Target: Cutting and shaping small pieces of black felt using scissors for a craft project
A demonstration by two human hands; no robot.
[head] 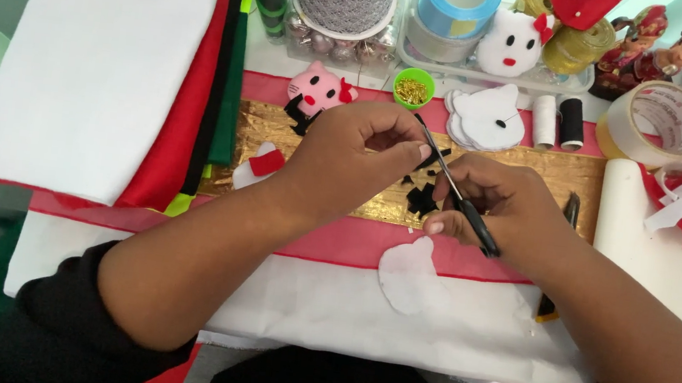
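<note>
2 dark-sleeved forearms are seen reaching in from the near edge over a white cloth point(327, 310) with red stripes. Just beyond them, near the middle, a white felt cut-out point(407, 274) is laid flat on the cloth, close below the right hand point(501, 214). A pair of small scissors point(459, 195) is held in the right hand, its fingers curled around the dark handles, the thin blades pointed up and to the left toward the other hand. The left hand point(353, 163) is closed in a pinch, thumb against fingertips, on a small black felt scrap point(433, 157) at the blade tips. Below the blades, black felt bits point(420, 199) are scattered on a gold strip point(548, 177). At the left, folded felt sheets point(107, 62) in white, red, black and green are stacked. Farther off, a pink cat face point(316, 90), a small green bowl of gold pins point(413, 88), a stack of white cat faces point(489, 117) and 2 thread spools point(558, 122), 1 white and 1 black, are set in a row. A tape roll point(655, 120) is placed at the far right, and a blue ribbon roll point(459, 0) at the far edge.
</note>
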